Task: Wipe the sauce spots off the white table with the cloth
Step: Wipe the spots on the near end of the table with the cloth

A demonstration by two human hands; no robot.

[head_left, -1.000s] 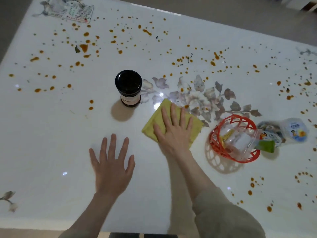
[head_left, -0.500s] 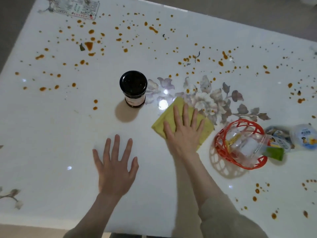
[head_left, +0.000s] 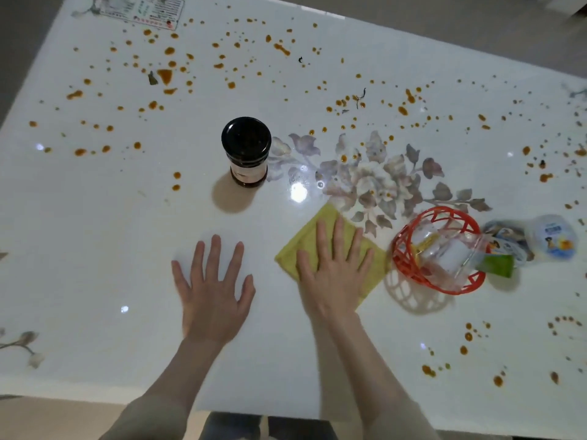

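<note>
The cloth [head_left: 297, 250] is a thin, soft yellow square, lying flat on the white table [head_left: 95, 249] just right of centre in the frame, its right corner close to the red basket [head_left: 457, 292]. I judge it light and limp. It will bunch or fold if I push from one edge, and on this glossy top it should slide easily, so pressure from above is the way to drive it, not a pinch. The best hold is a flat palm over its middle, with the fingers spread toward the upper corner.

That is how my right hand [head_left: 333, 274] lies: palm down on the cloth, fingers straight and fanned, pressing and gripping nothing. The forearm runs back toward the lower edge of the frame. My left hand [head_left: 212, 296] rests flat on bare table just left of the cloth, fingers splayed and empty, seemingly bracing me.

Most sauce spots [head_left: 165, 76] sit across the upper frame, beyond the dark jar [head_left: 246, 150], with more at lower right.
</note>
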